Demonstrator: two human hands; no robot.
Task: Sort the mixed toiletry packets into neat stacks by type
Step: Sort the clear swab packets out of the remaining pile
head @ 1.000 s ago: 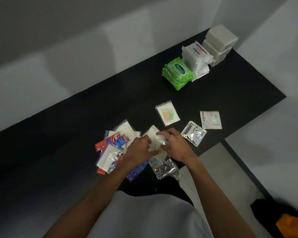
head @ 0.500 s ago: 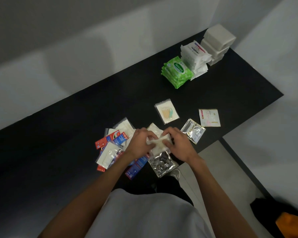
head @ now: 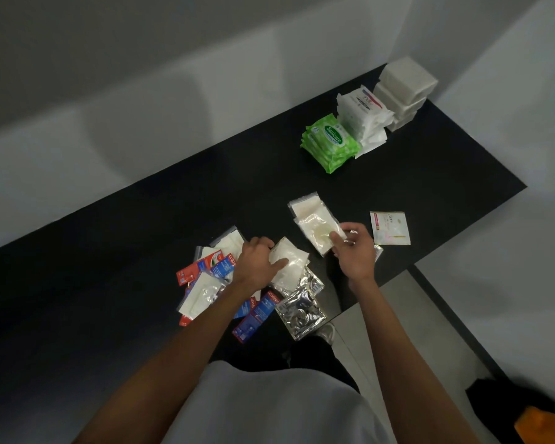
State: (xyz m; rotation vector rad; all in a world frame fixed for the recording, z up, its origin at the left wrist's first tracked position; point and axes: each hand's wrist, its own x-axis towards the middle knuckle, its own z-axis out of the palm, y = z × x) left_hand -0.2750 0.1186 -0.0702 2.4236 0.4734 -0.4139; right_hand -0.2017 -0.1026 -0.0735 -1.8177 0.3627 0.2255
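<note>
It looks like a plain work room: a long black table [head: 141, 299] stands in the corner of two bare pale walls [head: 141, 91], above a smooth grey floor [head: 398, 315], and on its far end stand stacks of green wipe packs [head: 330, 142] and white boxes [head: 404, 88]

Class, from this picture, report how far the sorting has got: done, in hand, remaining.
Done: three stacks at the far end, green wipes, white packs, white blocks. In hand: the right hand pinches a clear packet over a second clear packet; the left hand rests on a white packet. Left: the mixed pile of toothpaste sachets and foil packets, plus a Dove sachet.
</note>
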